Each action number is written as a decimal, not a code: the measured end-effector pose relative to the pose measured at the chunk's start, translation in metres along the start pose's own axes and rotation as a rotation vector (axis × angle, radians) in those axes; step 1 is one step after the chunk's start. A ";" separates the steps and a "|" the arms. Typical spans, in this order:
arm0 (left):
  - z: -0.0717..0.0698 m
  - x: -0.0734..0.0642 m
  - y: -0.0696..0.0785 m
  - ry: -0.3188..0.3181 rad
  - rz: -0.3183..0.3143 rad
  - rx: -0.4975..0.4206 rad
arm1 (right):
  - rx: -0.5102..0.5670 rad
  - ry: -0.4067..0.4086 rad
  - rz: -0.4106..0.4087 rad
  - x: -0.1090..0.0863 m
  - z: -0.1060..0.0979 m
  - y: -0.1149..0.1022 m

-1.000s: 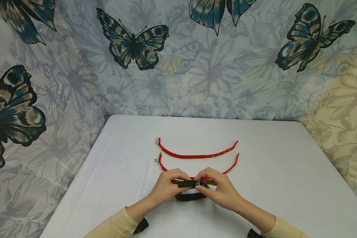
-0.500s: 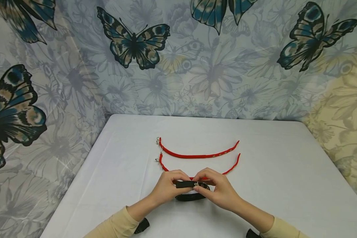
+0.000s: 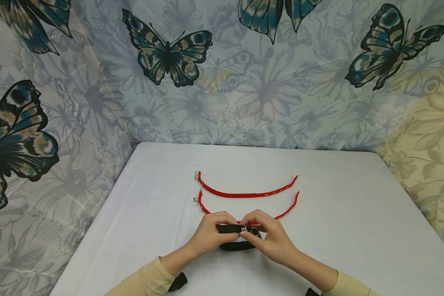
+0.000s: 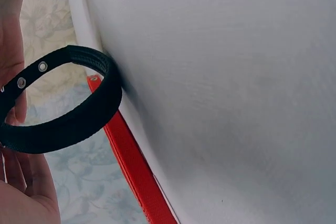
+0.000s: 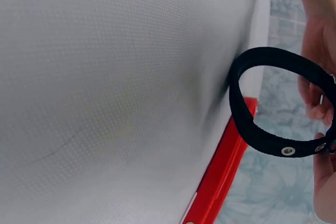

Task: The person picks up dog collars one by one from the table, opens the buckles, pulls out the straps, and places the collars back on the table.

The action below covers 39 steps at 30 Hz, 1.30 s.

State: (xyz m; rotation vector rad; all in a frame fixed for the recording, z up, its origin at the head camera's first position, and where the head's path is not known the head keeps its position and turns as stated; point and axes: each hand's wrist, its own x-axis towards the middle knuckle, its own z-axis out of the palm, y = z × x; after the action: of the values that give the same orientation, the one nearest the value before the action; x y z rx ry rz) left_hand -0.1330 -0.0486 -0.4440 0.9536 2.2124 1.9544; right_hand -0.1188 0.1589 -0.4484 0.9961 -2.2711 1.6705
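Observation:
A black collar [image 3: 237, 246] with metal eyelets is bent into a loop near the front middle of the table. My left hand [image 3: 208, 233] pinches its upper strap between thumb and fingers. On the other side of the metal buckle [image 3: 243, 229], my right hand [image 3: 269, 237] grips the strap by its eyelets. Both wrist views show the loop hanging below the hands: black collar [image 4: 68, 127] on the left, black collar [image 5: 247, 114] on the right. The buckle's prong is too small to make out. Just beyond the hands lies a red collar [image 3: 289, 210], its middle partly hidden by them.
A second red collar [image 3: 240, 195] lies curved farther back, its metal buckle end at the left. The white table [image 3: 355, 213] meets a butterfly-patterned cloth [image 3: 266, 90] behind it. Dark wrist straps [image 3: 178, 282] show at the sleeves.
Both hands keep their hold on the black collar. Its buckle and upper strap have shifted slightly left. The red collars stay where they were.

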 end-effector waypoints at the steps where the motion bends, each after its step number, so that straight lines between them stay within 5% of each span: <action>1: 0.001 0.000 -0.005 0.001 0.010 0.006 | -0.002 0.002 -0.007 0.000 0.000 -0.001; 5: 0.004 0.000 -0.017 0.002 0.018 0.018 | -0.023 0.000 -0.029 0.000 0.001 -0.003; 17: 0.007 -0.004 -0.020 0.017 0.020 0.042 | -0.017 -0.017 0.046 -0.005 -0.002 -0.001; 27: 0.002 -0.005 0.008 0.044 -0.012 0.038 | -0.036 -0.052 0.055 -0.008 -0.011 0.003; 39: -0.004 -0.008 -0.024 0.072 -0.138 -0.142 | -0.010 -0.022 0.207 -0.017 -0.019 0.012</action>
State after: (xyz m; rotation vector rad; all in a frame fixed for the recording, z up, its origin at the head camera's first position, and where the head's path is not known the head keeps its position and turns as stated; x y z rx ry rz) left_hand -0.1379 -0.0564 -0.4680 0.7036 2.0789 2.0794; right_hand -0.1177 0.1853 -0.4593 0.8042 -2.4690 1.7292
